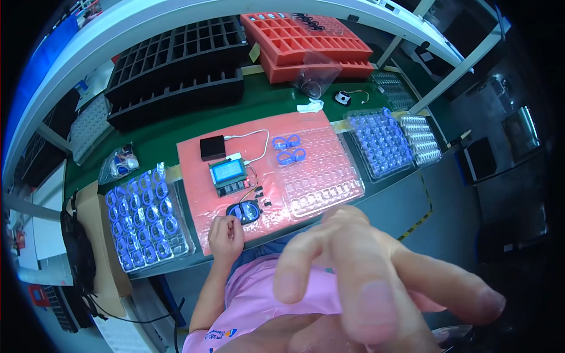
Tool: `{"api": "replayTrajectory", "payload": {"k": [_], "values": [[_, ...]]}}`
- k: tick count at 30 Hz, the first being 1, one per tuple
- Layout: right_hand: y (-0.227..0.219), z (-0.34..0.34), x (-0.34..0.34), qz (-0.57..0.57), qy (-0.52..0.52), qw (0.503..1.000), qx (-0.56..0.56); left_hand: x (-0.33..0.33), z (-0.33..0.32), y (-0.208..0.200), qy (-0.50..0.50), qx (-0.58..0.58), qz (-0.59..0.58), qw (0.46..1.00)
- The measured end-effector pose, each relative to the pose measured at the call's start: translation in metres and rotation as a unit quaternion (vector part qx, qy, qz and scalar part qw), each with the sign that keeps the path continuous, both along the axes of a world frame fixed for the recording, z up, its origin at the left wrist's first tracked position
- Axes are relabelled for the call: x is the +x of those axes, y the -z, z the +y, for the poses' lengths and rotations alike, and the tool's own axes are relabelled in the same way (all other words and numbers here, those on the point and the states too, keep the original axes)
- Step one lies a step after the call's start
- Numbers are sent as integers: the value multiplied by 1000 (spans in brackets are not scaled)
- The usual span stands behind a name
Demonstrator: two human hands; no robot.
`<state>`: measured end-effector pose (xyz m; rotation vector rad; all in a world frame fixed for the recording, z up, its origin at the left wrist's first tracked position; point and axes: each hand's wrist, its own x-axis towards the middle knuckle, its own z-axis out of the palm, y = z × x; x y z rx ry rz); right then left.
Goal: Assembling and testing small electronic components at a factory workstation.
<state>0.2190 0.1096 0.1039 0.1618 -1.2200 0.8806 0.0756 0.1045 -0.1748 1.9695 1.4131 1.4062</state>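
Observation:
My left hand point(226, 238) rests at the near edge of the pink mat point(203, 206), its fingers curled. The fingertips meet the edge of a black fixture point(254, 219) with a blue oval piece point(246, 210) on it; what they hold, if anything, is hidden. Close to the camera my right hand point(365, 265) looms large, fingers spread, with nothing visible in it. A thin cable runs from the fixture up to a small board with a lit blue screen point(228, 171). Behind the board sits a black box point(212, 148), joined to it by a white cable point(266, 141).
A clear tray point(326, 203) holds a few blue loops point(288, 156) at its far left. Filled trays stand left point(141, 217) and right point(376, 144). Black point(176, 88) and red foam racks point(306, 47) line the back. A cardboard box point(106, 247) is at the left.

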Motion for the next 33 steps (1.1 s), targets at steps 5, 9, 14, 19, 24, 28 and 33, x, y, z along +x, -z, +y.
{"api": "replayTrajectory", "payload": {"k": [5,9,14,19,24,28,33], "values": [[-5,-5,40,-55,-38,997,38,0,1,-4,-14,30,-6,999],[-9,14,49,-97,-52,992,62,1,-6,-8,-11,25,-17,999],[23,23,67,-101,-58,991,72,-2,-3,9,-17,4,-5,1000],[77,16,76,-223,151,958,-96,-4,-4,11,-23,-19,-44,999],[196,9,77,-306,209,868,-331,-3,0,14,-16,4,-32,999],[254,-1,72,-430,224,800,-353,-3,1,2,-3,-18,9,1000],[254,-5,34,-489,288,777,-273,-4,0,-2,15,-61,18,998]]}}
